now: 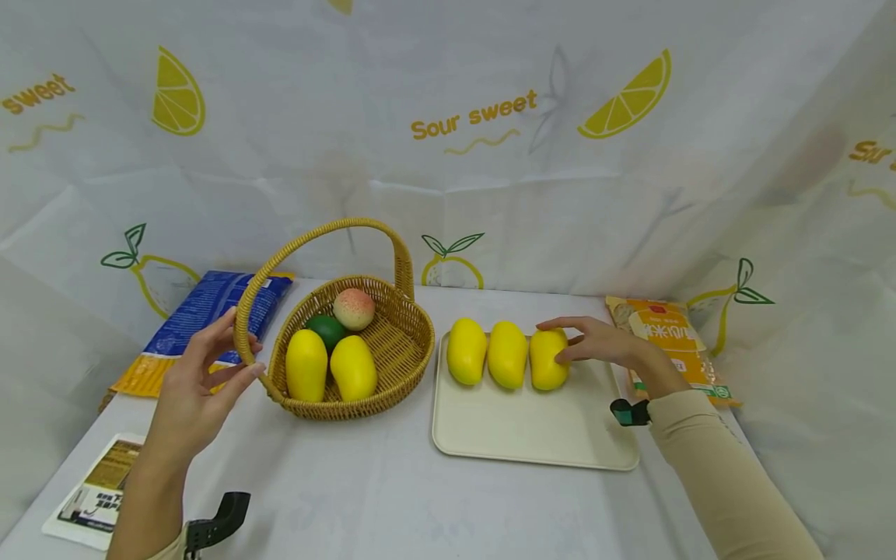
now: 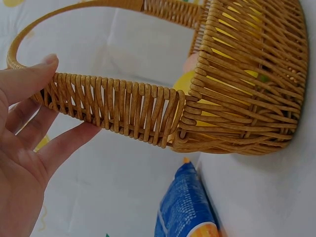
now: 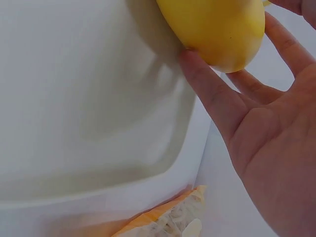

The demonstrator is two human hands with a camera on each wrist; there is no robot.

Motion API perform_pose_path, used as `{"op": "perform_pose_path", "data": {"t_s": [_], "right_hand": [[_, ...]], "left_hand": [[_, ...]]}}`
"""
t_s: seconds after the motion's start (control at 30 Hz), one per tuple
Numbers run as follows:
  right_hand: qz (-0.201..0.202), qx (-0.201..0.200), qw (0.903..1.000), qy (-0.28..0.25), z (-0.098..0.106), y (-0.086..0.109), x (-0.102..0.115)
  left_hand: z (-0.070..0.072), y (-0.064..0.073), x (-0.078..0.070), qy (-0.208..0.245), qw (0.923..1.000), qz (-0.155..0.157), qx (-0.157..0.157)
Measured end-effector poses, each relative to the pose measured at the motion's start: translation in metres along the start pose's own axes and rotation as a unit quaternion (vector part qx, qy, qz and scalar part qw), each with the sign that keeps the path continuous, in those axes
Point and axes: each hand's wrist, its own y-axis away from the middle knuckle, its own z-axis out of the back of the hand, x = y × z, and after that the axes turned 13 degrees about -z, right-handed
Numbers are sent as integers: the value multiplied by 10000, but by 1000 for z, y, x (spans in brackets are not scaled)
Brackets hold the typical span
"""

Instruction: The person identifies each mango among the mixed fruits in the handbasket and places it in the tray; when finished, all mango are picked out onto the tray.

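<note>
My left hand [image 1: 198, 381] pinches the handle of the wicker basket [image 1: 402, 354] near its left base, thumb on one side and fingers on the other in the left wrist view. Inside the basket lie two yellow mangoes [image 1: 306, 365], a dark green fruit [image 1: 326, 330] and a peach [image 1: 354, 309]. Three more mangoes stand side by side along the back of a cream tray [image 1: 532, 432]. Over the rightmost mango [image 1: 548, 359] is my right hand [image 1: 595, 342], its fingers curved round the top and its thumb at the right side; the right wrist view shows fingertips against the yellow skin.
A blue and orange bag [image 1: 203, 327] lies behind my left hand, left of the basket. At the front left is a white packet [image 1: 94, 494]. An orange food bag [image 1: 668, 342] sits behind the tray's right end. White printed cloth [image 1: 448, 179] hangs behind everything.
</note>
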Motion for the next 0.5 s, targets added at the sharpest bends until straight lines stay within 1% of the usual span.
{"op": "perform_pose_path", "data": {"t_s": [0.13,0.5], "right_hand": [[-61,-9,10000,-23,1,1,-2],[-342,-161,9993,43,6,9,-5]], "left_hand": [[0,-1,0,40,10000,-57,-16],[-1,-1,-1,-7,10000,-51,-2]]}}
